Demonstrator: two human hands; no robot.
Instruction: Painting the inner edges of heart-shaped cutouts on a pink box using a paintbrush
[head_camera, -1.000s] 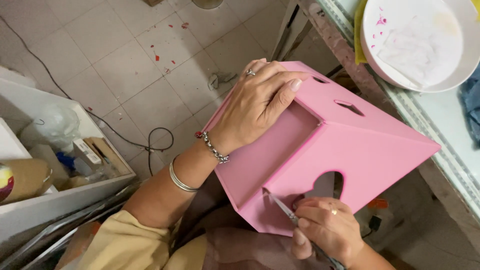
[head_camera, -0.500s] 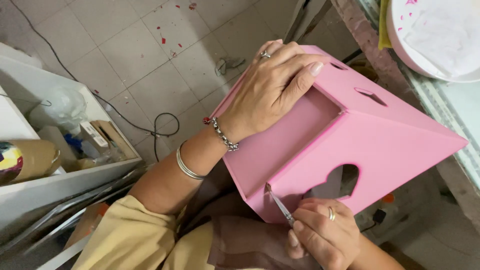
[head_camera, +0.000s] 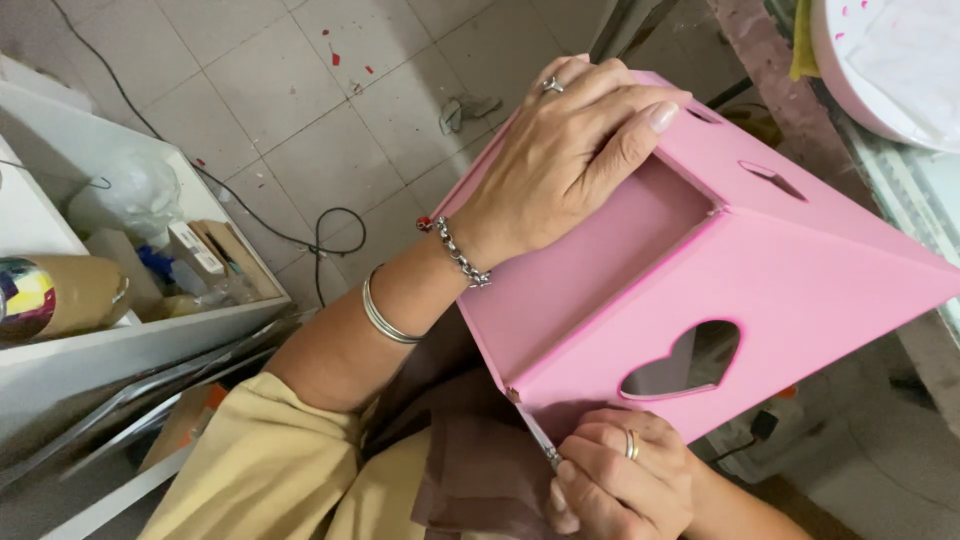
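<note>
Pink painted wooden box with a sloped top and a heart-shaped cut-out (head_camera: 700, 270) sits tilted across the person's lap, centre right of the view. Left hand (head_camera: 570, 150) lies flat over its upper back edge, fingers spread and curled over the rim, gripping the box steady. Silver ring on one finger; a beaded chain bracelet (head_camera: 460, 255) and a plain silver bangle (head_camera: 385, 315) sit on the wrist.

Right hand (head_camera: 615, 480) is below the box's lower front corner, fingers pinched tight round a thin metal-tipped tool (head_camera: 537, 432). The tool's tip touches the box's bottom corner edge, just left of the heart opening. What kind of tool it is, cannot tell.

Edges: a pale-topped workbench (head_camera: 900, 190) runs close along the right side, with a white round dish (head_camera: 890, 60) flecked pink on it; the box's far end comes near the bench edge. On the left, a white shelf unit (head_camera: 130, 340) holds a cardboard roll (head_camera: 60, 295) and small clutter. Between them, grey tiled floor (head_camera: 280, 110) with a black cable (head_camera: 330, 235) and red specks gives open room.

Box surface: even matt pink, open recess on the upper face, two small slots cut in the sloped top.
</note>
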